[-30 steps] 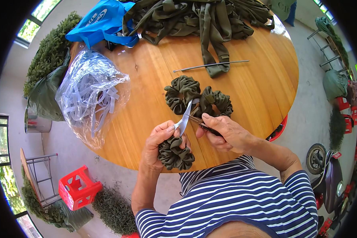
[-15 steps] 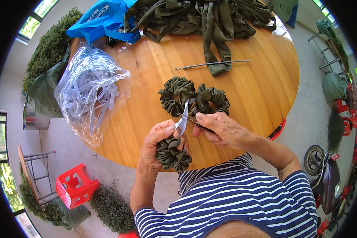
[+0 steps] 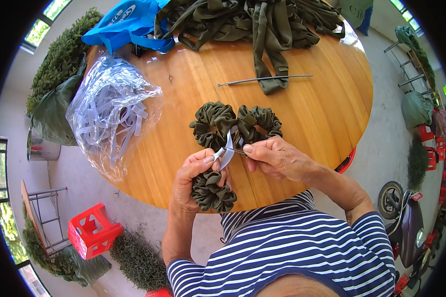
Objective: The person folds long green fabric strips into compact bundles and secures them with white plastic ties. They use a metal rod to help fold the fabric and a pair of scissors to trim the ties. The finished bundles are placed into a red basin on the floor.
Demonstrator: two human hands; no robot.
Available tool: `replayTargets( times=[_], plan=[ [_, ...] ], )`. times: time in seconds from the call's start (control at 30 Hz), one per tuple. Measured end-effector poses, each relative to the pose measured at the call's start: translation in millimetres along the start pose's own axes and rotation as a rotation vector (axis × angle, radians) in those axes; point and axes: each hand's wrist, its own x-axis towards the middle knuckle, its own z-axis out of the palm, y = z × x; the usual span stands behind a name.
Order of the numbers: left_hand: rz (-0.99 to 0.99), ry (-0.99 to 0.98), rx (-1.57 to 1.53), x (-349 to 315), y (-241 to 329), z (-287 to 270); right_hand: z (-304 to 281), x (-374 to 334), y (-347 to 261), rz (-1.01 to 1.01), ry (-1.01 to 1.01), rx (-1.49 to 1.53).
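Observation:
My left hand (image 3: 186, 180) is closed around a gathered olive-green scrunchie (image 3: 215, 194). Its thumb and fingertips pinch a pale grey elastic band (image 3: 228, 157), which leads up to two more scrunchies. Those two, the left scrunchie (image 3: 212, 123) and the right scrunchie (image 3: 260, 123), rest side by side on the round wooden table (image 3: 183, 89). Between finger and thumb of my right hand (image 3: 277, 157) is a thin metal tool (image 3: 236, 150). Its tip meets the elastic at my left fingertips; the rest is hidden in the hand, so its kind is unclear.
A clear plastic bag (image 3: 115, 116) of pale elastic strips lies left. Olive fabric tubes (image 3: 243, 24) heap at the far side beside a blue bag (image 3: 126, 27). A long metal rod (image 3: 262, 79) crosses one tube. A red stool (image 3: 94, 231) stands on the floor.
The two scrunchies on the table have shifted slightly left and nearer to me. The tool in my right hand now shows as a single thin line at the elastic, where two thin lines showed before.

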Motion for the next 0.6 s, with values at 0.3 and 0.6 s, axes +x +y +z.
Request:
replayTargets(
  times=[0.3, 0.6],
  plan=[
    [-0.018, -0.05, 0.023, -1, -2, -3, -5, -6, 4, 0.074, -0.163, 0.234],
    [0.036, -0.109, 0.019, -4, -3, -1, 3, 8, 12, 0.012, -0.249, 0.264]
  ],
)
